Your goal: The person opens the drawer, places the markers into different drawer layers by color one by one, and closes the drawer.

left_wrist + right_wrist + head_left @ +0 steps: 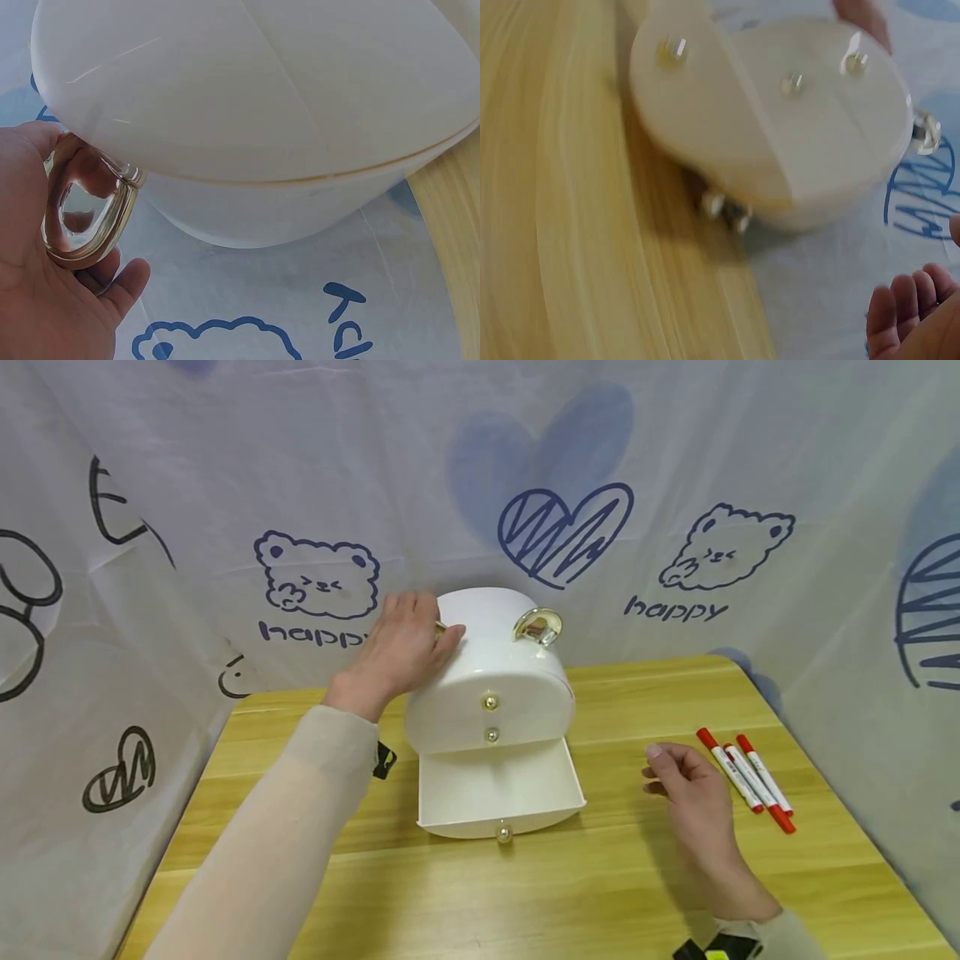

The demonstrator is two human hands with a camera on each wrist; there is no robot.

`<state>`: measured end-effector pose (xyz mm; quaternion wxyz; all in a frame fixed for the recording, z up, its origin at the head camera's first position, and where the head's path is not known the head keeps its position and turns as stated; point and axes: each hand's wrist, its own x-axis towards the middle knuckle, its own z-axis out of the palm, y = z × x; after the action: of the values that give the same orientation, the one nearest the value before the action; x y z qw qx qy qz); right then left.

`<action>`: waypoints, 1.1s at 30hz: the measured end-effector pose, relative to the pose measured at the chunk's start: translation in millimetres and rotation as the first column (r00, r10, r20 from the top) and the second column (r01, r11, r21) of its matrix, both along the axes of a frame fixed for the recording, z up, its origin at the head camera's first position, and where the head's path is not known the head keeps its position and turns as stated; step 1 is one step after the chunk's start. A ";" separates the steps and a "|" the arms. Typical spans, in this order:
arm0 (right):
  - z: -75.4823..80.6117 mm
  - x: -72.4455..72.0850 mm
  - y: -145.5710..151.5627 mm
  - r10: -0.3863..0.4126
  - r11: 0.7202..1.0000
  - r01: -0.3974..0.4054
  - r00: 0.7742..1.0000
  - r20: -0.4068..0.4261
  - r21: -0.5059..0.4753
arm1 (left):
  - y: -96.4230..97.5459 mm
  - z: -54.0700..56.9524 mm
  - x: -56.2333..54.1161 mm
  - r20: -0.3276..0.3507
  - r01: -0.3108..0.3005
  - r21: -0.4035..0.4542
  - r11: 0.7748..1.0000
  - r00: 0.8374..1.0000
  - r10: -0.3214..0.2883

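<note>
A white rounded storage box with gold ear-shaped knobs on top stands at the back of the table. Its lower drawer is pulled out towards me, a pearl-like knob on its front. My left hand grips the box's left gold ear, which is mostly hidden in the head view. The right gold ear is untouched. My right hand hovers over the table right of the drawer, fingers loosely curled and holding nothing. Its fingers show at the lower right of the right wrist view.
Three red-and-white markers lie beside my right hand, near the table's right edge. A wood-grain table carries everything. Behind and at both sides hangs a white cloth with blue hearts and bear drawings.
</note>
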<state>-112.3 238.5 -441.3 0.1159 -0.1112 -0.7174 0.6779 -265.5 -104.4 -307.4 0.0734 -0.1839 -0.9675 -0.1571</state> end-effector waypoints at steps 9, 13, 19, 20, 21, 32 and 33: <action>-20.0 -12.3 52.4 -0.081 0.700 0.264 0.952 -0.294 0.664 | 0.0 0.9 -0.2 -0.005 0.001 0.006 1.000 1.000 -0.001; -25.7 -17.0 82.6 -0.052 0.509 0.361 0.919 -0.391 0.781 | 0.5 1.4 -0.1 0.003 0.002 0.009 1.000 1.000 -0.002; -28.3 -16.4 122.0 -0.096 0.350 0.325 0.945 -0.312 0.879 | 0.3 0.4 -0.7 0.003 0.007 0.005 1.000 1.000 -0.007; -29.8 -15.6 127.5 -0.095 0.336 0.322 0.947 -0.308 0.885 | 0.3 0.2 -0.7 0.003 0.008 0.004 1.000 1.000 -0.008; -31.6 -14.6 132.8 -0.088 0.324 0.322 0.946 -0.311 0.890 | 0.4 0.3 -0.8 0.000 0.010 0.004 1.000 1.000 -0.010; -55.4 -11.5 170.1 0.101 0.137 0.325 0.935 -0.339 0.936 | 1.1 0.9 -0.9 0.008 0.006 -0.003 1.000 1.000 -0.005; -57.1 -12.2 171.3 0.119 0.121 0.342 0.927 -0.356 0.932 | 1.1 1.0 -0.8 0.010 0.005 -0.004 1.000 1.000 -0.005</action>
<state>-124.6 409.8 -498.4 0.3351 0.0591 -0.9398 0.0315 -266.3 -103.3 -306.4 0.0679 -0.1857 -0.9677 -0.1564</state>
